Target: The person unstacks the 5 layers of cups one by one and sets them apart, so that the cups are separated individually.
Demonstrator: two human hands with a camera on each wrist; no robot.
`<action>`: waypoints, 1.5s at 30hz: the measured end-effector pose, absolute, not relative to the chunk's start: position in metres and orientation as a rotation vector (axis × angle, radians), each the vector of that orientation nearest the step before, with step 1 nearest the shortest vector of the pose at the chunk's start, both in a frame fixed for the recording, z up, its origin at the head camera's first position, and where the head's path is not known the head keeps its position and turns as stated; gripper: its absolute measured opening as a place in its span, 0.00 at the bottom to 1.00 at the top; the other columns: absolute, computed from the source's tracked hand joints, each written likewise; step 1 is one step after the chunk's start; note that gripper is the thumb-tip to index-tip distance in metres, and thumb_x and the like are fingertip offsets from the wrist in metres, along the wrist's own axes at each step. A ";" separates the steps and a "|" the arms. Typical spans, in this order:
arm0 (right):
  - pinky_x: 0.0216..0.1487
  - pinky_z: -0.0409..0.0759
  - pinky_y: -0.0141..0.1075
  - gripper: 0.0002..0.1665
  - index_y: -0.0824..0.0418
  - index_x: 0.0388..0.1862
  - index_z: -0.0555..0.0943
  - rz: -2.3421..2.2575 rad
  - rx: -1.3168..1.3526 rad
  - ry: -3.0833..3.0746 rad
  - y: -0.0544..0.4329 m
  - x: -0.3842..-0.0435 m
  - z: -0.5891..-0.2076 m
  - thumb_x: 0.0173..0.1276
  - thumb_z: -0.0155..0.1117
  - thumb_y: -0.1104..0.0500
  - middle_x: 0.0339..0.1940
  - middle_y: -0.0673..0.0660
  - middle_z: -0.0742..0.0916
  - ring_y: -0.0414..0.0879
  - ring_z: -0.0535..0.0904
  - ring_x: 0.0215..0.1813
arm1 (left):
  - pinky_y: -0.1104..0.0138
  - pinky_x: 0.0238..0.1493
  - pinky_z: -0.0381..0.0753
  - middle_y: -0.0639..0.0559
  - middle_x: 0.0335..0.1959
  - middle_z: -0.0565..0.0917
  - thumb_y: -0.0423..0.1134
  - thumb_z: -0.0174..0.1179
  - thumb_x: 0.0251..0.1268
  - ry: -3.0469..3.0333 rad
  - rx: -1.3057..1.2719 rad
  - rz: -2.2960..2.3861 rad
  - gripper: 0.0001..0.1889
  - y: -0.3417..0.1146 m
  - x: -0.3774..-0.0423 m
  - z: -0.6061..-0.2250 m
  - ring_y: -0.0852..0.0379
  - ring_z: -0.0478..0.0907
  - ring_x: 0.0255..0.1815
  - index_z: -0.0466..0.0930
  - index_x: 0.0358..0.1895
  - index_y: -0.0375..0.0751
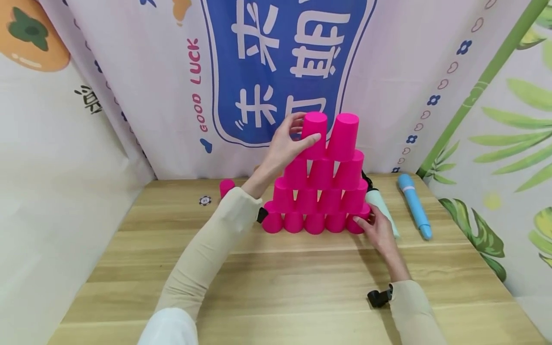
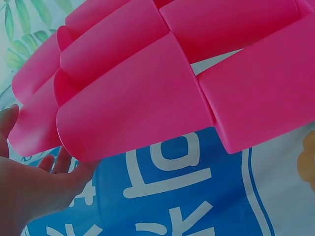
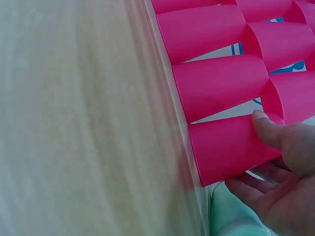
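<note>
Pink cups stand upside down in a stepped pyramid point(image 1: 307, 201), several across the bottom row and two on top. My left hand point(image 1: 282, 146) holds the top-left cup point(image 1: 314, 125), thumb on its front and fingers around its far left side. In the left wrist view, thumb and fingertips lie at that cup's narrow end. Beside it stands the other top cup point(image 1: 343, 136). Down at the right end of the bottom row, my right hand point(image 3: 290, 182) grips the end cup point(image 3: 231, 152). Its thumb lies on the front, its fingers at the outer side and behind.
Right of the pyramid lie a mint-green bottle point(image 1: 385, 211) and a light blue stick-shaped thing point(image 1: 415, 206). Partly behind my left arm is another pink cup point(image 1: 226, 186), with a round chip point(image 1: 205, 201) to its left. A printed curtain point(image 1: 172, 143) hangs behind the wooden table point(image 1: 297, 287).
</note>
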State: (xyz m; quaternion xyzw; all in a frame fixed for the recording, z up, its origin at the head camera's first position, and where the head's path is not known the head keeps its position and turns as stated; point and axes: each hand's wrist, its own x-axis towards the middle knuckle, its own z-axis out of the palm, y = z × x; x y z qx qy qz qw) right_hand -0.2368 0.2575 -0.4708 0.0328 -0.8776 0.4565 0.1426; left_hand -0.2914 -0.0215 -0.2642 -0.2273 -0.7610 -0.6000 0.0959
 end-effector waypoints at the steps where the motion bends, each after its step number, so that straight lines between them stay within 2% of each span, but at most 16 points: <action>1: 0.53 0.78 0.53 0.33 0.71 0.66 0.67 1.314 0.096 -2.530 0.258 -0.237 -0.471 0.66 0.66 0.61 0.55 0.72 0.79 0.65 0.78 0.54 | 0.65 0.52 0.79 0.52 0.60 0.73 0.46 0.69 0.55 -2.253 -0.679 -1.780 0.38 -0.022 -0.291 -0.264 0.55 0.72 0.58 0.62 0.69 0.49; 9: 0.54 0.78 0.53 0.34 0.71 0.67 0.65 1.336 0.088 -2.552 0.256 -0.237 -0.471 0.66 0.65 0.61 0.56 0.73 0.78 0.66 0.78 0.55 | 0.66 0.49 0.80 0.51 0.59 0.74 0.43 0.69 0.55 -2.264 -0.685 -1.764 0.37 -0.023 -0.293 -0.268 0.54 0.73 0.57 0.63 0.69 0.48; 20: 0.54 0.78 0.52 0.34 0.69 0.67 0.66 1.362 0.087 -2.551 0.253 -0.237 -0.474 0.67 0.65 0.59 0.56 0.72 0.78 0.65 0.78 0.55 | 0.65 0.52 0.79 0.52 0.57 0.74 0.40 0.70 0.54 -2.124 -0.634 -1.821 0.36 -0.031 -0.289 -0.269 0.55 0.72 0.57 0.64 0.67 0.47; 25: 0.54 0.78 0.52 0.34 0.69 0.68 0.65 1.362 0.089 -2.558 0.252 -0.236 -0.472 0.67 0.65 0.59 0.56 0.72 0.78 0.65 0.78 0.55 | 0.64 0.54 0.78 0.50 0.57 0.74 0.39 0.69 0.55 -2.057 -0.638 -1.790 0.35 -0.040 -0.286 -0.268 0.55 0.72 0.57 0.64 0.67 0.44; 32: 0.55 0.77 0.54 0.34 0.70 0.67 0.65 1.357 0.091 -2.565 0.253 -0.234 -0.472 0.68 0.64 0.59 0.56 0.72 0.78 0.66 0.77 0.56 | 0.60 0.54 0.78 0.47 0.58 0.74 0.38 0.68 0.55 -1.962 -0.601 -1.745 0.34 -0.062 -0.280 -0.266 0.53 0.73 0.57 0.65 0.66 0.41; 40: 0.52 0.79 0.52 0.33 0.70 0.66 0.67 1.313 0.102 -2.529 0.253 -0.235 -0.471 0.66 0.65 0.59 0.54 0.71 0.79 0.66 0.78 0.53 | 0.61 0.56 0.77 0.51 0.59 0.72 0.41 0.69 0.56 -1.929 -0.489 -1.668 0.36 -0.095 -0.272 -0.271 0.56 0.71 0.58 0.63 0.67 0.45; 45: 0.54 0.77 0.55 0.34 0.71 0.67 0.65 1.296 0.102 -2.553 0.257 -0.236 -0.468 0.67 0.64 0.58 0.55 0.72 0.78 0.67 0.77 0.54 | 0.59 0.57 0.76 0.47 0.60 0.72 0.39 0.67 0.57 -1.946 -0.388 -1.634 0.36 -0.115 -0.270 -0.278 0.53 0.71 0.59 0.61 0.68 0.43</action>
